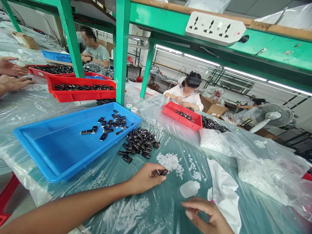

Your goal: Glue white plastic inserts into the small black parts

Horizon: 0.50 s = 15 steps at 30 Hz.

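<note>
My left hand (148,178) pinches a small black plastic piece (163,172) between thumb and fingers, above the plastic-covered table. Just beyond it lies a scatter of small white bits (170,162). A heap of similar black pieces (140,143) sits behind my left hand, beside the blue tray (73,169), which holds more of them at its right end. My right hand (207,214) is held with thumb and fingers apart, nothing between them. Near its fingertips a translucent white squeeze bottle (190,189) lies on its side. A white cloth (225,195) lies to its right.
Red trays (83,96) of black pieces stand behind the blue tray. A green post (123,52) rises at the blue tray's far edge. Plastic bags of white bits (263,178) lie at right. Co-workers sit across the table; another person's hands (13,76) show at left.
</note>
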Each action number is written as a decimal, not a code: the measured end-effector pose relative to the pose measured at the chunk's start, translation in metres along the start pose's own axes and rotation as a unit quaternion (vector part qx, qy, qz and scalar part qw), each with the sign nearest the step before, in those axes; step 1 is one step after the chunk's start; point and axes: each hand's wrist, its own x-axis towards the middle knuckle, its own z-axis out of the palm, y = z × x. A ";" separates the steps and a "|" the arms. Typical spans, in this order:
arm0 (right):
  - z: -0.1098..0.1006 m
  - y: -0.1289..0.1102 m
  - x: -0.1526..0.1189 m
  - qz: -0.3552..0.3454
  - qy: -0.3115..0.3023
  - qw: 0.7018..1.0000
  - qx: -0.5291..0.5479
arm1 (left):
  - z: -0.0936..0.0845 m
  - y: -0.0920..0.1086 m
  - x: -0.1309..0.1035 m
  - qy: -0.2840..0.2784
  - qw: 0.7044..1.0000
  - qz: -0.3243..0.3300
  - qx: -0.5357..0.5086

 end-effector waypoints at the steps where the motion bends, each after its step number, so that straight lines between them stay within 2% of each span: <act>1: 0.011 -0.001 0.006 -0.011 -0.043 0.999 -0.024 | -0.002 -0.001 0.001 0.020 1.000 0.001 -0.008; 3: 0.028 0.002 0.013 -0.061 -0.031 0.990 -0.125 | -0.005 -0.001 0.004 0.047 0.999 0.004 -0.018; 4: 0.034 0.006 0.015 -0.093 0.001 0.977 -0.193 | -0.006 -0.001 0.004 0.055 0.998 0.003 -0.021; 6: 0.040 0.013 0.013 -0.153 0.090 0.934 -0.309 | -0.007 -0.001 0.004 0.063 0.998 -0.004 -0.026; 8: 0.038 0.018 0.010 -0.172 0.199 0.889 -0.376 | -0.007 0.000 0.003 0.063 0.998 -0.008 -0.028; 11: 0.030 0.018 0.010 -0.119 0.325 0.845 -0.407 | -0.007 0.004 0.001 0.057 0.998 -0.013 -0.024; 13: 0.027 0.017 0.014 -0.057 0.338 0.848 -0.405 | -0.007 0.006 0.000 0.052 0.998 -0.019 -0.019; 15: 0.026 0.019 0.017 0.011 0.321 0.871 -0.371 | -0.007 0.007 -0.001 0.049 0.998 -0.023 -0.018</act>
